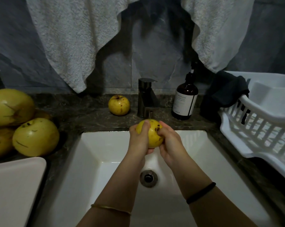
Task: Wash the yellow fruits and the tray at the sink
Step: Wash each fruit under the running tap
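Observation:
Over the white sink [105, 145] I hold a yellow fruit with brown spots [153, 133] right under the spout of the dark tap [146, 99]. My left hand [139, 138] grips its left side, thumb across the top. My right hand [168, 141] grips its right side with curled fingers. Another yellow fruit [118, 104] sits on the dark counter left of the tap. Several yellow fruits [35, 136] are piled at the far left, and what they rest on is too dark to make out.
A brown pump bottle [185, 100] stands right of the tap. A white plastic rack [259, 123] with a dark cloth [225, 90] fills the right counter. A white block [15, 185] lies at the lower left. Towels [73, 38] hang on the wall behind.

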Available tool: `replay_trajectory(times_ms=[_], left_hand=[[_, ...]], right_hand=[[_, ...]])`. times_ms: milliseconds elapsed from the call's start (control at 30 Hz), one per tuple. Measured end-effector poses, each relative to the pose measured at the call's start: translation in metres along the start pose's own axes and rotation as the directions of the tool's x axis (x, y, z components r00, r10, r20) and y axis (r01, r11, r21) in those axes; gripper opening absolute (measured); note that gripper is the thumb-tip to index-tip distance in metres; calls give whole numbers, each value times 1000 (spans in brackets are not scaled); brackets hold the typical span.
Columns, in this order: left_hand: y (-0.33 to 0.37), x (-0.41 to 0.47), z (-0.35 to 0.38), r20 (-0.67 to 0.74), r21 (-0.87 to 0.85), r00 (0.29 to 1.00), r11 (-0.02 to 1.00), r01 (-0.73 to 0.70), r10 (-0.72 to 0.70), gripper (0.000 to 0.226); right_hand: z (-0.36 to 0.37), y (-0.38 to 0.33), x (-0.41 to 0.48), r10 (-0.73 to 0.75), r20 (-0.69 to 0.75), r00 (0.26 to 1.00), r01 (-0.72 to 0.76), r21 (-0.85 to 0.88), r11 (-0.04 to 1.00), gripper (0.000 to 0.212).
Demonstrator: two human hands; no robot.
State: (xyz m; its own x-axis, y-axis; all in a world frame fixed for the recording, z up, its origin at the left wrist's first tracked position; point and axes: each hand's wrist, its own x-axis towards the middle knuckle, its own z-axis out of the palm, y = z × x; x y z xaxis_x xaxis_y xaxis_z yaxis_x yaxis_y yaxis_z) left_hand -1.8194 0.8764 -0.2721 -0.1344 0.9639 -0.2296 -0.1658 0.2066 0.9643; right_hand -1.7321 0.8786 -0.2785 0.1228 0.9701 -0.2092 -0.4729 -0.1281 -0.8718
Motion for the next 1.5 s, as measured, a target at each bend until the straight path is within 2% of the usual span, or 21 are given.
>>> replay_trajectory(times_ms=[67, 133, 200, 300, 467, 533, 667, 767, 833, 1000, 1067, 1133, 1200, 1300, 1500], left_hand=[[0, 2, 0, -10, -12, 1000, 1000, 1, -2, 45], [0, 5, 0, -33, -88, 998, 994, 58, -62, 47], [0, 7, -2, -18, -225, 986, 961, 160, -169, 51], [-2, 6, -3, 97, -414, 956, 863, 290, -276, 62], [-5, 9, -4, 214, -439, 917, 805, 399, -338, 73], [-6, 7, -3, 263, -389, 912, 830, 399, -316, 77], [-7, 5, -1, 207, -376, 938, 863, 338, -277, 88], [-9, 8, -2, 68, -350, 970, 905, 243, -234, 65], [-8, 9, -3, 30, -344, 971, 910, 233, -237, 57], [-9, 13, -5, 51, -340, 972, 911, 233, -230, 52], [-9, 12, -5, 76, -344, 963, 900, 268, -258, 63], [-9, 11, -5, 46, -269, 962, 924, 273, -271, 74], [-9, 12, -6, -5, -190, 966, 949, 251, -257, 79], [-8, 15, -6, -34, -160, 969, 958, 236, -245, 77], [-8, 15, -5, -42, -61, 963, 962, 265, -267, 80]], right_hand=[[1, -2, -2, 7, 15, 1000, -8, 54, 999, 50], [3, -3, -5, -8, 47, 999, 6, 45, 999, 51], [3, -2, -6, -47, 78, 996, 55, -104, 993, 49], [6, 0, -10, -70, 132, 989, 104, -270, 957, 62], [6, 2, -10, -185, 115, 976, 218, -497, 840, 50], [4, 3, -8, -227, 91, 970, 240, -535, 810, 46], [5, 6, -6, -241, 110, 964, 260, -579, 773, 46], [6, 11, -3, -268, 170, 948, 311, -666, 678, 48], [7, 12, -3, -268, 196, 943, 326, -701, 634, 48], [7, 10, -10, -289, 221, 931, 360, -682, 637, 64], [7, 9, -10, -268, 214, 939, 343, -611, 713, 77], [6, 8, -11, -242, 217, 946, 322, -527, 787, 82], [5, 5, -12, -225, 219, 949, 304, -461, 834, 81], [4, 4, -11, -164, 203, 965, 230, -365, 902, 79], [7, 2, -14, -211, 161, 964, 263, -458, 849, 71]])
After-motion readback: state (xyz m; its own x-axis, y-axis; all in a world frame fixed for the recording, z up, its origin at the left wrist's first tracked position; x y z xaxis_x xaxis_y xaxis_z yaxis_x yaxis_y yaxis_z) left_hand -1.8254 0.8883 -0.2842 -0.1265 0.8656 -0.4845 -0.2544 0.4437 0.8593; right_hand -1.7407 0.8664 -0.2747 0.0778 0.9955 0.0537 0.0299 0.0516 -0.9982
